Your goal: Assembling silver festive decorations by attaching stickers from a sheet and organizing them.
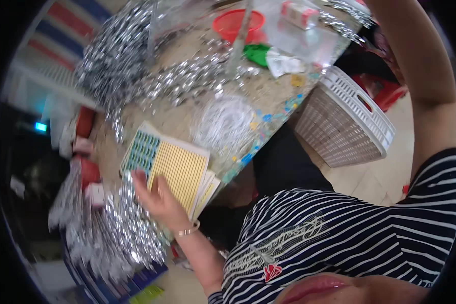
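My left hand (157,200) hovers at the lower edge of a stack of sheets, thumb and fingers apart, with nothing visible in it. The top sheet (180,169) has yellow stripes on one side and rows of small green labels (143,149) on the other. Beside the stack lies a loose round heap of thin white strands (225,124). Shiny silver strips (129,218) hang in a bunch beyond the table edge near my left hand. My right arm (430,76) is raised past the top edge of the picture, so its hand is out of sight.
A large heap of silver strips (116,55) covers the table's far left. A red bowl (238,25), a green-and-white bundle (273,58) and a pink-and-white box (299,14) are at the far side. To the right, a white slatted basket (344,121) stands tilted on the floor.
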Available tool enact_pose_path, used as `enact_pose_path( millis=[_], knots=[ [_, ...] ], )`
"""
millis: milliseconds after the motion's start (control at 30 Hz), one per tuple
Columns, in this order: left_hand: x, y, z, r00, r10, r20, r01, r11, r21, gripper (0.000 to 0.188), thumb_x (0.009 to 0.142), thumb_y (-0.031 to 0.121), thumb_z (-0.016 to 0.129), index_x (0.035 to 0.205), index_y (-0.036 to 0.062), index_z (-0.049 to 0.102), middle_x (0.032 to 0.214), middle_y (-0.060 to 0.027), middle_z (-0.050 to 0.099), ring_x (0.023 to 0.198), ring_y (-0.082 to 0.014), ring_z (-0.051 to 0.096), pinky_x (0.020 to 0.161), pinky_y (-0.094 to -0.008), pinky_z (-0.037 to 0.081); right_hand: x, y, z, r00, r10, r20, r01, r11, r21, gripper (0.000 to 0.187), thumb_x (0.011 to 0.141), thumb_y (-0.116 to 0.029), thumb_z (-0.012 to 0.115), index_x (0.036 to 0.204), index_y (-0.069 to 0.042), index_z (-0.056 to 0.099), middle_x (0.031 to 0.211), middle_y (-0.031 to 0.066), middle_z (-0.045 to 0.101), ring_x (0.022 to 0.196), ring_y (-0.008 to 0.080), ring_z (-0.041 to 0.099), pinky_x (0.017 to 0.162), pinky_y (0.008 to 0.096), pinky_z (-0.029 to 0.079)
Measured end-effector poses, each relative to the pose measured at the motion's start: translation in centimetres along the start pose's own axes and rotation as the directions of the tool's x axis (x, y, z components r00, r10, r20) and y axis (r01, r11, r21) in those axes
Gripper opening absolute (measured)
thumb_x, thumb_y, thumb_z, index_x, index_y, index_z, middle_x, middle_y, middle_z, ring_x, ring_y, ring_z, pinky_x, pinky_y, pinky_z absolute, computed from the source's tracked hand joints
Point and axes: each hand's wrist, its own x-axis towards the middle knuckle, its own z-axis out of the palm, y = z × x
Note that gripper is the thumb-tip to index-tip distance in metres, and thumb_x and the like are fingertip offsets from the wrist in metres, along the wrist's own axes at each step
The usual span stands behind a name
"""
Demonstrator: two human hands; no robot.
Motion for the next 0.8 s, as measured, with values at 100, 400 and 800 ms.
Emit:
enact_pose_path(
  millis=[100,400,800],
  knots=[
    [0.8,1.2,0.6,0.995,0.095,-0.009,-0.095,0.989,-0.112,0.081,0.080,0.004,0.070,0.145,0.0015,0.022,0.146,-0.0197,0.027,0.133,-0.0293,0.032,0.104,-0.0420,0.038,-1.6,-1.6,8.7,0.804,-0.511,-0.303,0.276,0.773,-0.570,0.025,0.092,-0.022,0.056,0.105,-0.004,0.067,0.093,0.0092,0.069,0.084,0.0191,0.066,0.080,0.0312,0.051],
    [0.6,0.5,-4.6,0.939,0.238,-0.249,-0.206,0.967,0.149,0.108,0.062,0.017,0.084,0.147,0.0058,0.018,0.150,-0.0210,0.016,0.139,-0.0379,0.014,0.113,-0.0471,0.018,-2.4,-10.0,14.1,0.744,-0.636,0.203,0.668,0.703,-0.246,0.024,0.092,-0.020,0.057,0.108,-0.006,0.067,0.094,0.0056,0.070,0.082,0.0160,0.066,0.082,0.0320,0.051],
    [-7.0,-5.6,-7.7,0.848,-0.470,0.245,0.529,0.767,-0.363,0.016,0.090,0.008,0.060,0.095,-0.0058,0.065,0.086,-0.0103,0.069,0.078,-0.0153,0.066,0.074,-0.0251,0.052,1.0,-16.4,23.5,0.751,-0.658,0.055,0.630,0.689,-0.359,0.021,0.087,-0.024,0.061,0.098,-0.010,0.072,0.090,0.0079,0.071,0.077,0.0199,0.066,0.077,0.0351,0.051]
  ],
)
